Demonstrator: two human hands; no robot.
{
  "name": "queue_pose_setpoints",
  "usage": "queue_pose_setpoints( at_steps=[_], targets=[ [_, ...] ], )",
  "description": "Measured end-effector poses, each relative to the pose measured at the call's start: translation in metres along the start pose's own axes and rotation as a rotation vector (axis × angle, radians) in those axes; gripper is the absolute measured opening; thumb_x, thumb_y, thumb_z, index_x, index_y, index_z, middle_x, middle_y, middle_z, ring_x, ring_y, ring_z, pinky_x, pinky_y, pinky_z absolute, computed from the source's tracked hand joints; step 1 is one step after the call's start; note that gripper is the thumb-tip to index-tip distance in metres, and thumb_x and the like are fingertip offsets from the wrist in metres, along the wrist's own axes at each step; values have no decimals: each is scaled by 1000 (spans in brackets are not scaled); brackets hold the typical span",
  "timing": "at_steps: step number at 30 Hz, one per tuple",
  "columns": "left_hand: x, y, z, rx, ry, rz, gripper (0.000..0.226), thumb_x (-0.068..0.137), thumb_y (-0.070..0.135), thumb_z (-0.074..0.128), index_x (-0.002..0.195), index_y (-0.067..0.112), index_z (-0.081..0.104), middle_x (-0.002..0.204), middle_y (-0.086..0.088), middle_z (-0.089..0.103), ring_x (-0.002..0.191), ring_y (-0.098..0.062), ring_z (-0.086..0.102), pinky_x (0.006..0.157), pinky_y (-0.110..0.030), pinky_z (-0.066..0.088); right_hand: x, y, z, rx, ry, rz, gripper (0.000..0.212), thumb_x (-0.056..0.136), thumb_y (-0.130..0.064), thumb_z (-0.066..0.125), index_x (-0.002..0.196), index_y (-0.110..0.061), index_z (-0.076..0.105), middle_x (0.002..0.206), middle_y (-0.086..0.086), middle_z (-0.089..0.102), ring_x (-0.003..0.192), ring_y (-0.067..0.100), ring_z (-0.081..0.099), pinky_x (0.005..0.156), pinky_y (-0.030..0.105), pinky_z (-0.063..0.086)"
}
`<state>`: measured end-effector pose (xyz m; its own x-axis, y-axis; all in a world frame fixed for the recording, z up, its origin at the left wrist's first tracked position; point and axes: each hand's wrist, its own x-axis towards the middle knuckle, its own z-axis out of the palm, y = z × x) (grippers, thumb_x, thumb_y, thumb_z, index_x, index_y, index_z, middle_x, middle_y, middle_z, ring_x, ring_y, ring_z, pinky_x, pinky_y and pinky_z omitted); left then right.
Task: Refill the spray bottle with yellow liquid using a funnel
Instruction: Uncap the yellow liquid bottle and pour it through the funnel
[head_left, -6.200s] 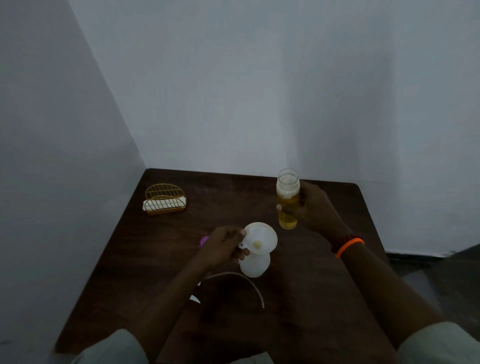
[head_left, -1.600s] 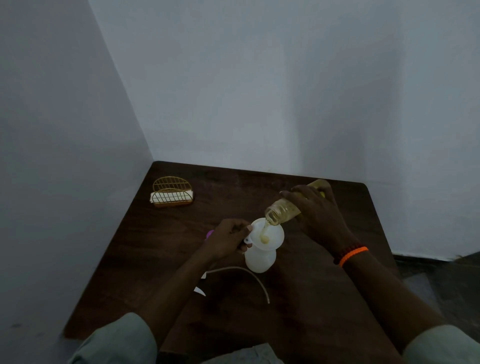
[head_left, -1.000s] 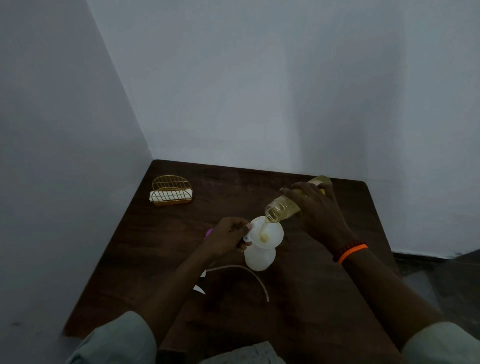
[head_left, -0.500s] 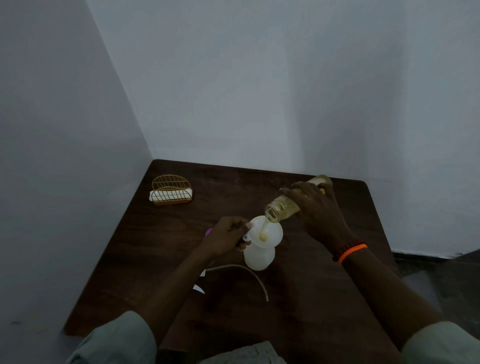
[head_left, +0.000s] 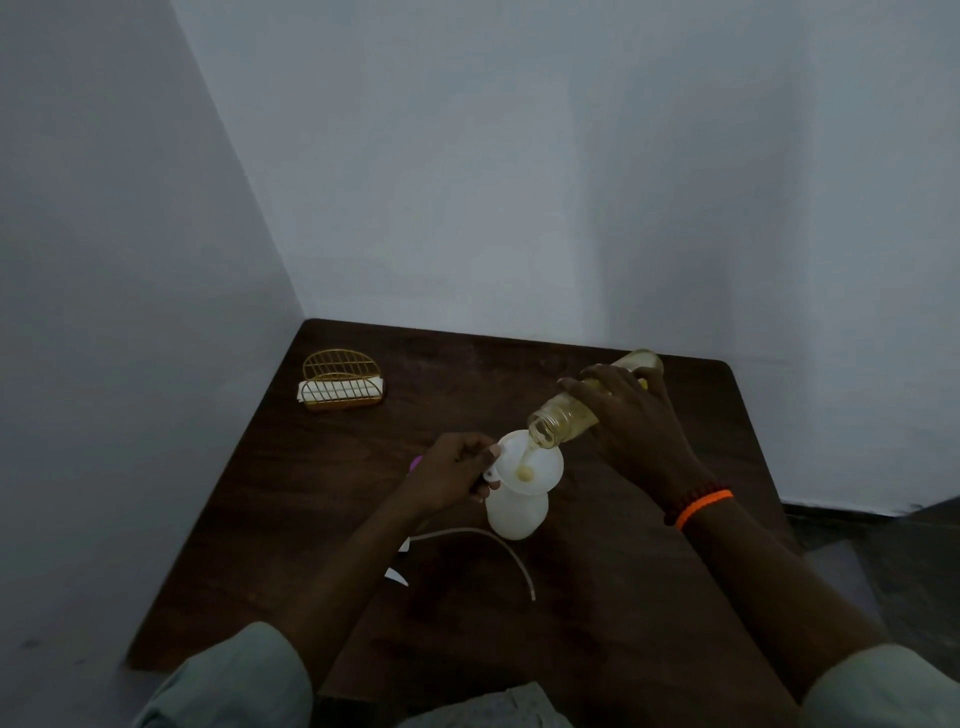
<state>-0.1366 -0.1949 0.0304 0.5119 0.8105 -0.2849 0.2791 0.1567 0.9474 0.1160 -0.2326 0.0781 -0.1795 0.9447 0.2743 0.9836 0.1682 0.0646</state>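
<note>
A white spray bottle (head_left: 514, 514) stands on the dark wooden table (head_left: 597, 597) with a white funnel (head_left: 540, 467) seated in its neck. My left hand (head_left: 452, 473) pinches the funnel's rim tab at its left side. My right hand (head_left: 634, 426) grips a clear jar of yellow liquid (head_left: 563, 415), tilted with its mouth over the funnel. A thin yellow stream runs from the jar into the funnel, where a small pool sits at the hole.
The spray head's white dip tube (head_left: 498, 551) lies curved on the table in front of the bottle, its head mostly hidden under my left forearm. A pink object (head_left: 416, 462) peeks out behind my left hand. A gold wire holder (head_left: 340, 382) stands at the back left. Walls close in at left and back.
Over the last second little has moved; the jar stays tilted and the stream keeps running. Six seconds ago the jar stood upright in my right hand beside the funnel.
</note>
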Motion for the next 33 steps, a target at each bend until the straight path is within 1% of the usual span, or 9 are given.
queue_pose_setpoints(
  at_steps=[7, 10, 14, 18, 28, 33],
  targets=[
    [-2, 1, 0, 2, 5, -10, 26, 103, 22, 52, 107, 3, 69, 79, -7, 69, 65, -13, 64, 59, -26, 54, -1, 1, -2, -1, 6, 5, 70, 73, -15, 82, 137, -26, 56, 132, 7, 60, 124, 27, 57, 104, 51, 32],
    [-3, 2, 1, 3, 14, -14, 25, 103, 22, 52, 107, 3, 69, 80, -8, 69, 64, -13, 64, 58, -24, 54, -2, 1, -3, 0, 9, 4, 70, 72, -15, 83, 136, -26, 57, 132, 7, 60, 124, 28, 57, 103, 51, 34],
    [-3, 3, 1, 10, 9, 4, 25, 103, 21, 52, 108, 4, 69, 80, -7, 69, 64, -12, 64, 57, -23, 54, -4, 2, -3, 1, 18, 2, 71, 70, -15, 84, 135, -26, 57, 131, 6, 61, 123, 27, 58, 103, 49, 31],
    [-4, 4, 1, -6, 11, 6, 26, 103, 19, 51, 109, 0, 68, 79, -8, 68, 63, -12, 63, 56, -22, 54, -4, 3, -4, -1, -5, 8, 73, 70, -15, 84, 136, -27, 55, 133, 6, 60, 124, 27, 57, 104, 53, 36],
    [-2, 2, 1, -15, 12, -23, 26, 103, 22, 52, 109, 3, 69, 79, -8, 69, 62, -11, 63, 55, -22, 53, -3, 3, -7, -5, 3, 10, 69, 74, -17, 82, 137, -29, 55, 134, 5, 59, 126, 25, 56, 105, 49, 30],
    [-2, 1, 2, -24, 15, -16, 26, 103, 22, 52, 109, 4, 69, 79, -7, 69, 62, -11, 63, 56, -23, 53, -4, 4, -8, -6, 6, 7, 70, 73, -16, 81, 137, -28, 56, 134, 5, 59, 126, 26, 56, 105, 50, 33]
  ],
)
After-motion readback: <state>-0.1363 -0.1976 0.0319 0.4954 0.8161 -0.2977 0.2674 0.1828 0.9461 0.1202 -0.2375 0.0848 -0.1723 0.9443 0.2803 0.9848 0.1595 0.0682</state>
